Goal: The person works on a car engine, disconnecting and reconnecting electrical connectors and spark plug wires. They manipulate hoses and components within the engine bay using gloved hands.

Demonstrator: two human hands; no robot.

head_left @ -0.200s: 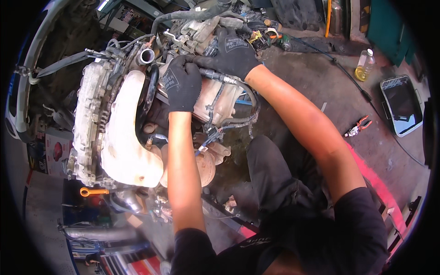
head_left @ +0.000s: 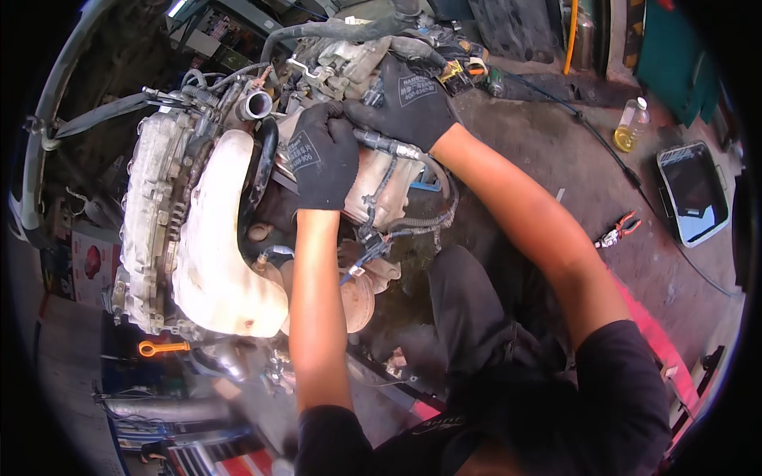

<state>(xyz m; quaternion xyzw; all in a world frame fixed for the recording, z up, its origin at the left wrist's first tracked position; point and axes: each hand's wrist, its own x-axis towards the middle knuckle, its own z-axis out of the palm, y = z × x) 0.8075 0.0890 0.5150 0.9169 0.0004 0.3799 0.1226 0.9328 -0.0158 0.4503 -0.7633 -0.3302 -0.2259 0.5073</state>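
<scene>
The bulky, grey metal engine with a ribbed silver cover [head_left: 147, 230] fills the space ahead of me and to my left, and both my hands are at its far edge, toward its right corner. My black-gloved left hand [head_left: 325, 155] has thumb and fingers drawn together; my black-gloved right hand [head_left: 417, 103] lies just beside it, thumb stretched toward those fingertips, its other fingers reaching away over the engine. Their tips are hidden, so I cannot tell whether either hand is clamped on something. A dark tube with a pale sleeve [head_left: 385, 144] runs just below my right thumb. Nearer me, a smooth whitish curved metal shield [head_left: 222, 246] lies along the engine's left side. Red-handled metal pliers [head_left: 617, 230] rest on the grey concrete floor [head_left: 548, 151] toward its right edge.
</scene>
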